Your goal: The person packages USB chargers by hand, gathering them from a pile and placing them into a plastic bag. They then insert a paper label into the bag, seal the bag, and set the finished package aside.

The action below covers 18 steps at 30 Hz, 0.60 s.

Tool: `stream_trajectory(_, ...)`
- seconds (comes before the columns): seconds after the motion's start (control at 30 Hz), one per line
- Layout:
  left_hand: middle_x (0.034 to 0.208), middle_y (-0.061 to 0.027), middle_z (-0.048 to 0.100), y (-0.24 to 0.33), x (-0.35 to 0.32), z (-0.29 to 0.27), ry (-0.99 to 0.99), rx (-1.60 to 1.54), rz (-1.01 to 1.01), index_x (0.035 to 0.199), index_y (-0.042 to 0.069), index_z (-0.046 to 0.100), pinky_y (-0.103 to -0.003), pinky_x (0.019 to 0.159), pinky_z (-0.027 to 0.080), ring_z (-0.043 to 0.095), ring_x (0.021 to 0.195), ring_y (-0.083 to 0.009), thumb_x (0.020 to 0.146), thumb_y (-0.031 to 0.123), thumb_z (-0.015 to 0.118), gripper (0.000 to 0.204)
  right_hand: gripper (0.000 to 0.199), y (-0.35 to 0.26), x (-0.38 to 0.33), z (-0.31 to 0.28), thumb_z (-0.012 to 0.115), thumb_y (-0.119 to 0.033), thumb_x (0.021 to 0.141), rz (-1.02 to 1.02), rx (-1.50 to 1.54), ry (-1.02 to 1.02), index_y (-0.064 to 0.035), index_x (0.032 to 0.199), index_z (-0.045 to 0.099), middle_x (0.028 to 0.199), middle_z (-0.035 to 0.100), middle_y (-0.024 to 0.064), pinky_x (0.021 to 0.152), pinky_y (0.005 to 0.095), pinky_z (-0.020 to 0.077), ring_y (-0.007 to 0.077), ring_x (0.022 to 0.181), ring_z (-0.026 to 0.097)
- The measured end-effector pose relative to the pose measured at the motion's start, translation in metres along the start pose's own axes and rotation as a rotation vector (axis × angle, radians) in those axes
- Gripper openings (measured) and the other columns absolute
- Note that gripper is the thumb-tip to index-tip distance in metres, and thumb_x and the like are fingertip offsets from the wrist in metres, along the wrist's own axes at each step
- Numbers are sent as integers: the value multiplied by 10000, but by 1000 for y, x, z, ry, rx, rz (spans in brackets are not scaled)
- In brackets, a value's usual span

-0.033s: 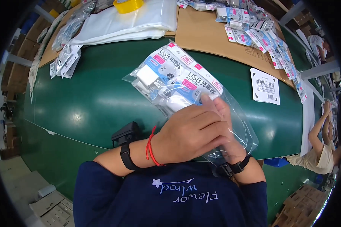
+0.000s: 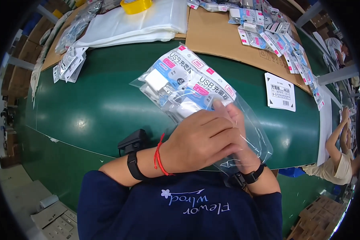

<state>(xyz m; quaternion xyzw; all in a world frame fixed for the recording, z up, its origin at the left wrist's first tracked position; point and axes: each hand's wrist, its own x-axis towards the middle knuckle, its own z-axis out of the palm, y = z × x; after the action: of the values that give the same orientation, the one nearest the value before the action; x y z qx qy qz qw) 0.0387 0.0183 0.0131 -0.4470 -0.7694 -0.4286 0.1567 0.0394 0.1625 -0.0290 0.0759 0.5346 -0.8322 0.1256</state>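
Observation:
A clear plastic bag (image 2: 255, 134) lies tilted in front of me over the green table. Inside its far end are white, blue and pink USB charger packs (image 2: 190, 68), two side by side on top with more beneath. My left hand (image 2: 206, 138), a red cord on its wrist, reaches across with curled fingers pinching the bag's near part. My right hand (image 2: 237, 116) is mostly hidden behind the left hand. Its visible fingers close on the bag at the lower right corner of the packs, and clear film overlaps its wrist.
The green table (image 2: 104, 100) carries a small black device (image 2: 134, 141) near its edge. Farther off are clear bags (image 2: 136, 26), yellow tape (image 2: 136, 5), cardboard (image 2: 212, 32) with many charger packs (image 2: 272, 40), white labels (image 2: 280, 92) and grey packs (image 2: 70, 64). Another person's arm (image 2: 335, 134) shows at right.

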Motion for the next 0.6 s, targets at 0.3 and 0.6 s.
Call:
stream_trajectory(0.3,1284,-164,518,-73,-17,-45,295,208,-447,1168,44,566,-566,1054,207,467,1213,-353,914,281,563,348,295,2,-2,-5,613,-162,913,24,-125,25,20,1145,604,1051,665,63,774,246,499,98,889,618)
stream_trajectory(0.6,1296,-197,510,-81,-26,-42,208,259,-501,1171,31,563,-533,1040,245,449,1229,-384,954,323,500,368,330,-8,-4,0,628,-166,901,-2,-44,65,31,1164,597,1056,666,87,830,264,500,132,934,632)
